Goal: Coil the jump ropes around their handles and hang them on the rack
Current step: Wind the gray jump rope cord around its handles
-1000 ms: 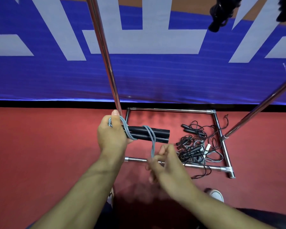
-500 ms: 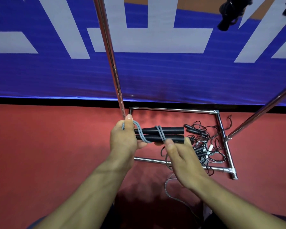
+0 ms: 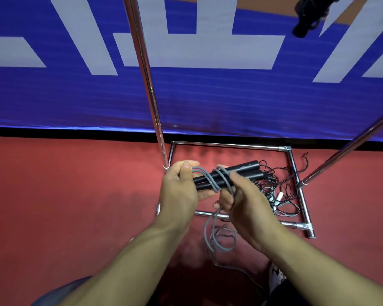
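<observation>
Nearest the camera, two bare forearms rose from the bottom edge of the frame toward its middle. Between them a slack loop of grey rope (image 3: pixel 217 237) hung down from the hands, with thinner cord trailing on the red floor (image 3: pixel 64 206) beneath it. A patterned shoe (image 3: pixel 275 272) showed at the lower right, partly hidden by the right forearm.

The left hand (image 3: pixel 179 193) gripped the near end of a pair of black handles (image 3: pixel 241 171) held side by side; its fingers were curled round them and the thumb lay on top, beside the grey strands. The right hand (image 3: pixel 243 202) sat just right of it, fingers curled and pinching the grey rope where it left the handles. Several turns of that rope crossed the handles diagonally between the two hands. The far ends of the handles stuck out toward the upper right, tilted slightly upward.

Beyond the hands lay the chrome base frame of the rack (image 3: pixel 230 146), a rectangle of tubes on the floor. Inside it, at the right of the frame's middle, a tangle of loose jump ropes (image 3: pixel 281 195) rested on the floor: thin dark cords, dark handles and one white piece. One upright pole (image 3: pixel 146 85) rose from the base's left side to the top edge; another slanted up to the right edge.

Farthest back stood a blue banner (image 3: pixel 208 100) with large pale letters. In the upper right corner a dark coiled bundle (image 3: pixel 307 14) hung, its support out of view.
</observation>
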A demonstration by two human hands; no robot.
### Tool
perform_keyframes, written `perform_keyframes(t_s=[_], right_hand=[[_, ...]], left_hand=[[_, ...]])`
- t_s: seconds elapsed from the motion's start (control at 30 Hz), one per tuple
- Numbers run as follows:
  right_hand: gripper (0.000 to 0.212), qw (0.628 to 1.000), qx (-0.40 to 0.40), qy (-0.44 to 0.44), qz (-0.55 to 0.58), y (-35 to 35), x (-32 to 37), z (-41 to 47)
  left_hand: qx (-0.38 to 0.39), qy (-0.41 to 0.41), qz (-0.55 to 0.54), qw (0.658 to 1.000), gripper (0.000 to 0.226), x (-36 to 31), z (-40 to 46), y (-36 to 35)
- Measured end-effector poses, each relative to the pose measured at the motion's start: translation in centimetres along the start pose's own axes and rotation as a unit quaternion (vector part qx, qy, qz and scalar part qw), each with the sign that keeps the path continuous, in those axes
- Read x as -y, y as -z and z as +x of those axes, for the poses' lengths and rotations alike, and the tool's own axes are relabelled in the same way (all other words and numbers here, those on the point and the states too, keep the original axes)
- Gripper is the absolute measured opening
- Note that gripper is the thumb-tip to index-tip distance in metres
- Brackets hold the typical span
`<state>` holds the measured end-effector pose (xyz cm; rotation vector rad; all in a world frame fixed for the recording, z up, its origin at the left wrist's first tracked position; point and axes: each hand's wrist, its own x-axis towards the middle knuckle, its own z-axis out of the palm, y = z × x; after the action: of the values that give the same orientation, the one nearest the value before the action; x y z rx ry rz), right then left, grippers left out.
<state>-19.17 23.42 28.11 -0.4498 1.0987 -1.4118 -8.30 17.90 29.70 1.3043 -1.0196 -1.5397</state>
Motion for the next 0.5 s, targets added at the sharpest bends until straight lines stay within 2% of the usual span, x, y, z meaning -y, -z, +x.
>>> perform_keyframes(t_s=[0.03, 0.13, 0.17, 0.27, 0.4, 0.47, 0.5], right_hand=[[0.042, 1.000, 0.005, -0.006, 0.002, 0.0, 0.0, 0.0], [0.080, 0.996, 0.009, 0.025, -0.084, 0.4, -0.2, 0.0], [0.079, 0.994, 0.009, 0.038, -0.107, 0.5, -0.2, 0.0], [0.047, 0.984, 0.014, 0.046, -0.174, 0.5, 0.8, -0.3], [0.020, 0.965, 0.021, 0.069, -0.254, -0.3, 1.7, -1.2], [0.016, 0.958, 0.037, 0.076, -0.273, -0.9, 2.1, -1.7], [0.025, 0.953, 0.047, 0.079, -0.287, -0.9, 2.0, -1.8]], left_hand=[[-0.001, -0.007, 0.003, 1.000, 0.030, 0.0, 0.0, -0.1], [-0.007, -0.011, 0.018, 1.000, 0.028, -0.2, 0.0, 0.0], [-0.005, -0.002, 0.026, 1.000, 0.028, -0.2, 0.2, 0.1], [0.004, 0.019, 0.048, 0.999, 0.029, -0.6, 0.5, 0.4], [0.005, -0.017, 0.127, 0.992, 0.028, -0.5, 0.8, 0.9], [-0.006, -0.054, 0.160, 0.986, 0.028, -0.1, 0.9, 1.0], [-0.008, -0.067, 0.172, 0.983, 0.029, 0.0, 1.0, 1.1]])
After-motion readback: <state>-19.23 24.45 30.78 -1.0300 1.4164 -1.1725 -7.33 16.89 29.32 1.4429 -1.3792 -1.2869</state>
